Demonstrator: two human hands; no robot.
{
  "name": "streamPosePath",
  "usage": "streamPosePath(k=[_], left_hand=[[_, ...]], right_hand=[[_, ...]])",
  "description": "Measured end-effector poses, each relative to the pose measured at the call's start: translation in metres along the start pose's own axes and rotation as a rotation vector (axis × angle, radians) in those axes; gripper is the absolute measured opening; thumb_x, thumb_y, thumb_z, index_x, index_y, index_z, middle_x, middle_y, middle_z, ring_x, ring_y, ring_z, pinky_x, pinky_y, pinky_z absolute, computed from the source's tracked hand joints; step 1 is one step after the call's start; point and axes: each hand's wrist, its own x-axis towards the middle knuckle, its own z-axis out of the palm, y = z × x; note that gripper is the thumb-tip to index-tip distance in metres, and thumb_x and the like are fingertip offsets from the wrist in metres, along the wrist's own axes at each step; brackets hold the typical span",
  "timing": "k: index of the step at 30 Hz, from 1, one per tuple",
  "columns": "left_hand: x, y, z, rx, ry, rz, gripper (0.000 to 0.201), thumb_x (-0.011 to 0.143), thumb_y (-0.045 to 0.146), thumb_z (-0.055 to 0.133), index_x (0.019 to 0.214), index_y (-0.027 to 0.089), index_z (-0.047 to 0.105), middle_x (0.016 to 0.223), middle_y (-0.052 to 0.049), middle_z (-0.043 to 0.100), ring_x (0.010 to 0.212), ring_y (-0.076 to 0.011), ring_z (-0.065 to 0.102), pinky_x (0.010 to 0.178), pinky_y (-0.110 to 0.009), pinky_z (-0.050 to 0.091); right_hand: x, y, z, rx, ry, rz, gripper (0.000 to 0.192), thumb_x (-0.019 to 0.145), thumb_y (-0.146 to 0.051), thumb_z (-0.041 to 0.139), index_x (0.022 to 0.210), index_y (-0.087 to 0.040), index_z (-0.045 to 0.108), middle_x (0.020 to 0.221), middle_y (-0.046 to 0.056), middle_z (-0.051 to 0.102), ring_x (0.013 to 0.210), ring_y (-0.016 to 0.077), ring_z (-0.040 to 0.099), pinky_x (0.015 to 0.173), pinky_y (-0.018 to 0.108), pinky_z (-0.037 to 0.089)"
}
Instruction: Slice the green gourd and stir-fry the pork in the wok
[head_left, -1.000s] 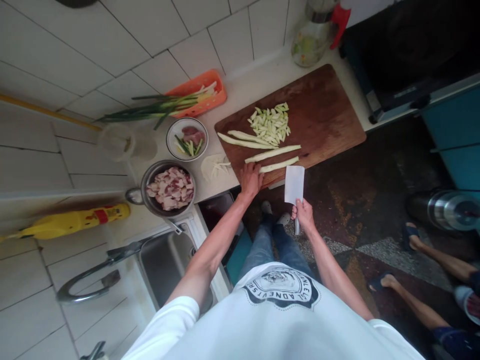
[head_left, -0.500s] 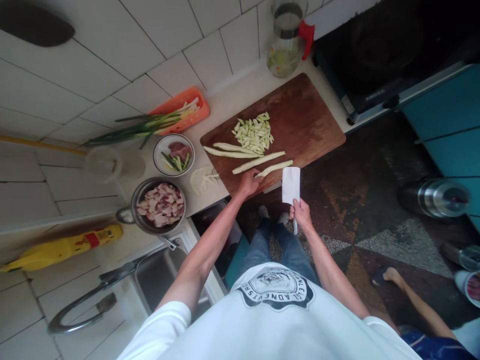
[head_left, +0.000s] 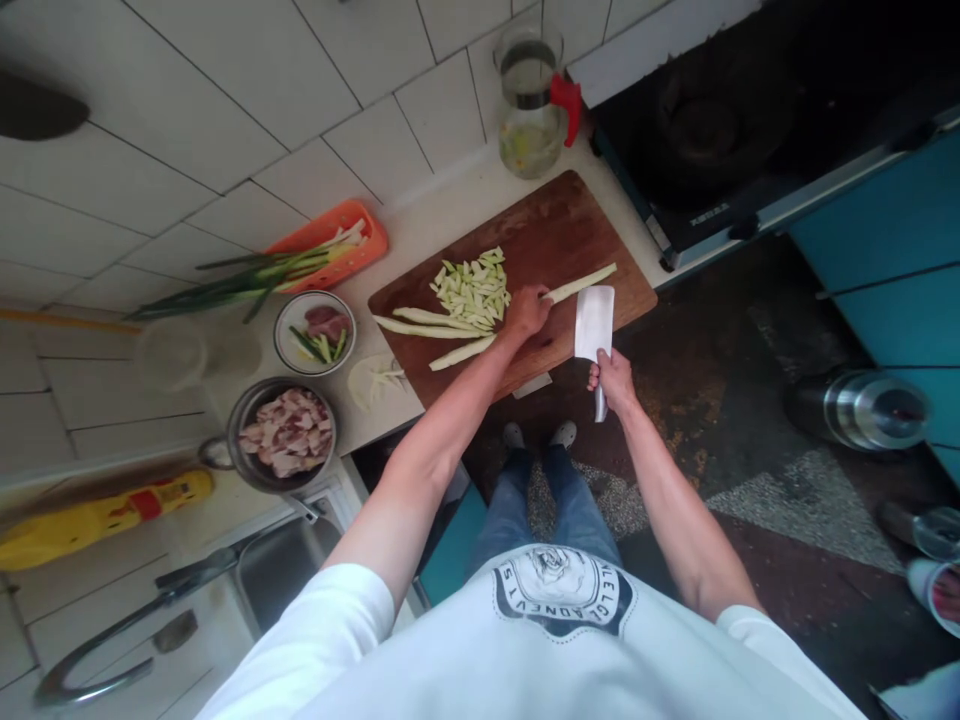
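My left hand is closed on the near end of a long pale green vegetable strip, over the wooden cutting board. By its handle, my right hand grips a cleaver, whose broad blade is at the board's front edge, close to the strip. A heap of short cut vegetable pieces lies on the board beyond my left hand. More long strips rest at the board's left side, one partly covered by my left forearm.
Left of the board are a plate with meat and green pieces, a pot of chopped meat and an orange basket with green onions. A glass jug stands behind; a stove is at right, a sink at lower left.
My left hand has moved forward and right across the board, bringing a strip with it. The cleaver has come up to the board's edge. The view has shifted right.
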Motion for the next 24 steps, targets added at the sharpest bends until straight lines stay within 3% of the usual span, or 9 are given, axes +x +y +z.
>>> streamPosePath(k=[2, 4, 8, 11, 19, 24], left_hand=[[0.005, -0.001, -0.007, 0.083, 0.002, 0.011, 0.016, 0.093, 0.022, 0.072, 0.105, 0.017, 0.081, 0.107, -0.013, 0.077, 0.100, -0.0282, 0.070, 0.099, -0.044, 0.053], [-0.013, -0.005, -0.022, 0.153, 0.005, 0.043, 0.018, 0.094, 0.023, 0.071, 0.109, 0.017, 0.080, 0.110, -0.015, 0.075, 0.105, -0.0303, 0.069, 0.102, -0.046, 0.051], [-0.091, -0.020, -0.059, 0.252, 0.024, 0.073, 0.024, 0.101, 0.027, 0.063, 0.118, 0.020, 0.078, 0.117, -0.015, 0.072, 0.115, -0.0330, 0.065, 0.107, -0.048, 0.049], [-0.138, -0.036, -0.074, 0.338, 0.018, 0.047, 0.030, 0.100, 0.026, 0.063, 0.127, 0.022, 0.075, 0.127, -0.016, 0.070, 0.125, -0.0361, 0.060, 0.112, -0.053, 0.044], [-0.157, -0.048, -0.067, 0.392, -0.101, 0.089, 0.033, 0.099, 0.023, 0.060, 0.128, 0.023, 0.075, 0.124, -0.015, 0.068, 0.124, -0.0352, 0.059, 0.109, -0.051, 0.046], [-0.193, -0.066, -0.085, 0.455, -0.021, 0.082, 0.038, 0.105, 0.035, 0.059, 0.139, 0.025, 0.071, 0.139, -0.017, 0.065, 0.132, -0.0354, 0.055, 0.118, -0.057, 0.037]], right_hand=[[0.010, -0.007, -0.011, 0.009, 0.006, -0.014, 0.041, 0.091, -0.060, 0.070, 0.095, -0.026, 0.047, 0.056, -0.011, 0.049, 0.039, 0.0084, 0.043, 0.036, 0.021, 0.043], [0.010, -0.007, -0.020, 0.031, 0.017, -0.009, 0.040, 0.092, -0.058, 0.070, 0.095, -0.026, 0.047, 0.056, -0.011, 0.048, 0.039, 0.0082, 0.043, 0.036, 0.021, 0.042], [-0.015, 0.011, -0.027, 0.079, 0.015, 0.022, 0.039, 0.091, -0.058, 0.071, 0.094, -0.026, 0.048, 0.056, -0.011, 0.048, 0.039, 0.0084, 0.042, 0.035, 0.022, 0.042], [-0.040, 0.031, -0.020, 0.092, -0.021, 0.042, 0.040, 0.091, -0.059, 0.071, 0.094, -0.026, 0.049, 0.057, -0.011, 0.049, 0.040, 0.0087, 0.043, 0.036, 0.023, 0.044], [-0.071, 0.058, 0.014, 0.044, -0.173, 0.064, 0.040, 0.094, -0.061, 0.066, 0.092, -0.026, 0.049, 0.060, -0.010, 0.050, 0.041, 0.0086, 0.045, 0.038, 0.023, 0.045], [-0.077, 0.063, 0.015, 0.023, -0.171, 0.065, 0.040, 0.093, -0.061, 0.067, 0.092, -0.025, 0.049, 0.060, -0.010, 0.050, 0.041, 0.0082, 0.046, 0.038, 0.022, 0.044]])
